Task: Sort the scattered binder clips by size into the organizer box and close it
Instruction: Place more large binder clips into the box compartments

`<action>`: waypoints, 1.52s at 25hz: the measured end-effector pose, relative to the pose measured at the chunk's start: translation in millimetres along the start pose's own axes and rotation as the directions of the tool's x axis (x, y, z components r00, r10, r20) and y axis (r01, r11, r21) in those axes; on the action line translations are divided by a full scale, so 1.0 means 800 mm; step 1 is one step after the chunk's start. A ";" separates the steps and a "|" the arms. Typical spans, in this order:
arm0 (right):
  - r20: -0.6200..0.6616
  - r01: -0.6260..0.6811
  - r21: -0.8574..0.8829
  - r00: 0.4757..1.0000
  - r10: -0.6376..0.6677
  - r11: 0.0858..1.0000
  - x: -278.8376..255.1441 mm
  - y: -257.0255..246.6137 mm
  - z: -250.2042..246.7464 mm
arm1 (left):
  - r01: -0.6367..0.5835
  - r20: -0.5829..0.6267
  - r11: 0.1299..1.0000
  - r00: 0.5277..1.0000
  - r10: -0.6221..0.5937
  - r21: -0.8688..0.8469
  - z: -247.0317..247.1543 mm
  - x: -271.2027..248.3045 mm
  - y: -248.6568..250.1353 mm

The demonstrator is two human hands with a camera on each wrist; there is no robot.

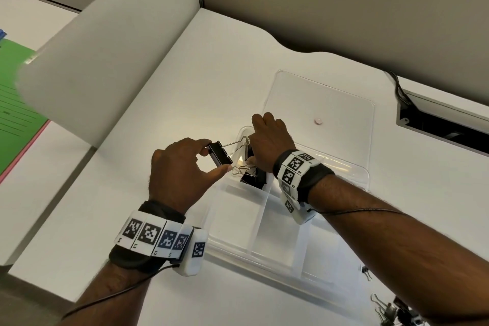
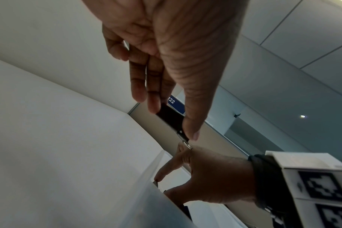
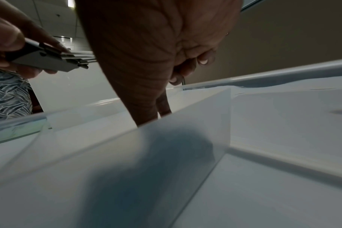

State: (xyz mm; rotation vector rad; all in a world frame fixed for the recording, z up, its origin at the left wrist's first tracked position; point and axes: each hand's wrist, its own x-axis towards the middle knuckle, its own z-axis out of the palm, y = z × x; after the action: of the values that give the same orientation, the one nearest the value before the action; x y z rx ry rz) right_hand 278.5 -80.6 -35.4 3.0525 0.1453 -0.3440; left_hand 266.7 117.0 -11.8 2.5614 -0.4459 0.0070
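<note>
My left hand [image 1: 217, 155] pinches a large black binder clip [image 1: 223, 160] between thumb and fingers, just left of the clear organizer box [image 1: 238, 251]. Its wire handles point toward my right hand [image 1: 252, 156]. The right thumb and index finger reach down into the box's far left compartment and pinch a black clip there; its other fingers are curled. Another large black clip [image 1: 254, 180] lies in that compartment. The left wrist view shows the held clip [image 2: 170, 115] above the right hand [image 2: 162, 186]. In the right wrist view the box's divider [image 3: 185, 138] hides the right hand's fingertips.
The box's clear lid [image 1: 330, 103] lies open flat behind it, with a small pink disc [image 1: 318, 121] on it. Several small clips [image 1: 383, 309] lie at the desk's near right. A partition panel [image 1: 105, 61] stands left, a cable slot [image 1: 436, 124] right.
</note>
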 end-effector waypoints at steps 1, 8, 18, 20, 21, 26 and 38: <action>0.002 -0.001 0.006 1.000 0.001 1.000 0.001 0.000 0.001 | -0.005 0.002 1.000 1.000 0.005 -0.001 0.001 0.000 0.000; -0.065 -0.015 0.090 0.998 0.021 0.996 -0.001 0.006 -0.005 | -0.015 0.014 1.000 1.000 0.015 0.006 0.001 -0.002 0.003; -0.293 -0.050 0.611 0.913 0.284 0.790 -0.044 0.019 -0.006 | -0.030 -0.008 0.999 1.000 0.030 -0.025 -0.005 0.004 0.024; -0.301 -0.062 0.680 0.885 0.355 0.731 -0.056 0.028 -0.007 | -0.026 -0.012 0.999 1.000 0.026 -0.040 -0.005 0.006 0.028; -0.314 -0.064 0.698 0.868 0.385 0.713 -0.063 0.035 -0.008 | -0.030 -0.011 0.999 1.000 0.030 -0.043 -0.004 0.008 0.030; -0.366 -0.097 0.717 0.791 0.491 0.690 -0.113 0.069 -0.009 | -0.069 0.078 0.998 0.995 0.069 0.003 0.013 0.019 0.043; -0.395 -0.178 0.646 0.755 0.524 0.742 -0.222 0.093 -0.002 | -0.085 0.311 0.980 0.950 0.026 0.178 0.053 0.026 0.061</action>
State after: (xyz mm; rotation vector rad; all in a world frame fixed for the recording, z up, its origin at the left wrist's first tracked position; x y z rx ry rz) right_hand 113.7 -169.7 10.2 3.5380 -0.6761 0.6837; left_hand 267.3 49.9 -21.7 2.7454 -0.6642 -0.3508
